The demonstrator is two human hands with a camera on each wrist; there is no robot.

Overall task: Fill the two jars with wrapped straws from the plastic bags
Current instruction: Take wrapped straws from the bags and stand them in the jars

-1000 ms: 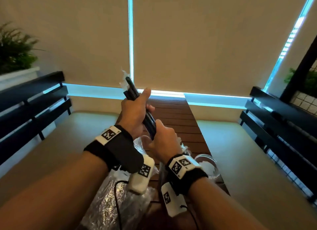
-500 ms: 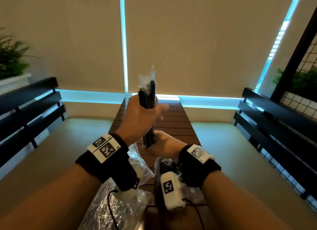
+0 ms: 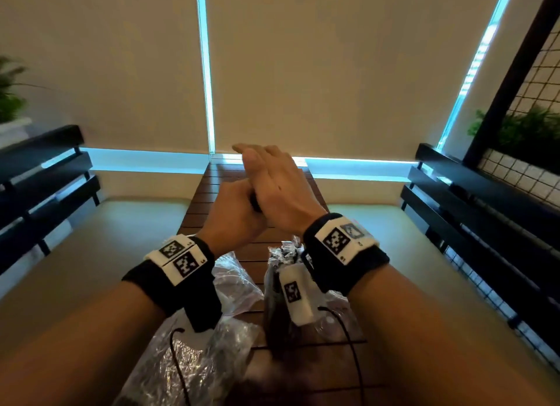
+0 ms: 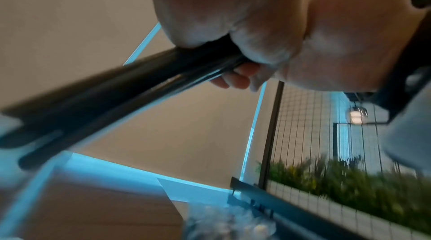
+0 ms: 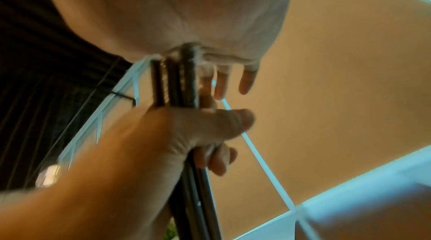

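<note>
A bundle of black wrapped straws (image 5: 177,81) stands upright above the wooden table (image 3: 209,193). My left hand (image 3: 236,208) grips it round the middle, thumb across the front (image 5: 224,122). My right hand (image 3: 266,175) lies flat on the bundle's top ends, fingers straight, palm pressing down (image 5: 186,22). In the head view only a dark sliver of the straws (image 3: 254,202) shows between the hands. In the left wrist view the straws (image 4: 116,87) run down to the left. Two crinkled plastic bags lie below my wrists, one left (image 3: 212,345), one right holding dark straws (image 3: 281,263). No jar is visible.
Black slatted bench backs run along the left (image 3: 45,169) and right (image 3: 485,208), with beige cushions (image 3: 106,248) beside the narrow table. A wire grid with plants (image 3: 530,133) stands at the right. Camera cables (image 3: 351,345) hang from my wrists.
My right hand left the bundle's lower end and now lies flat on its top. The left hand has lowered the bundle, whose top no longer sticks up.
</note>
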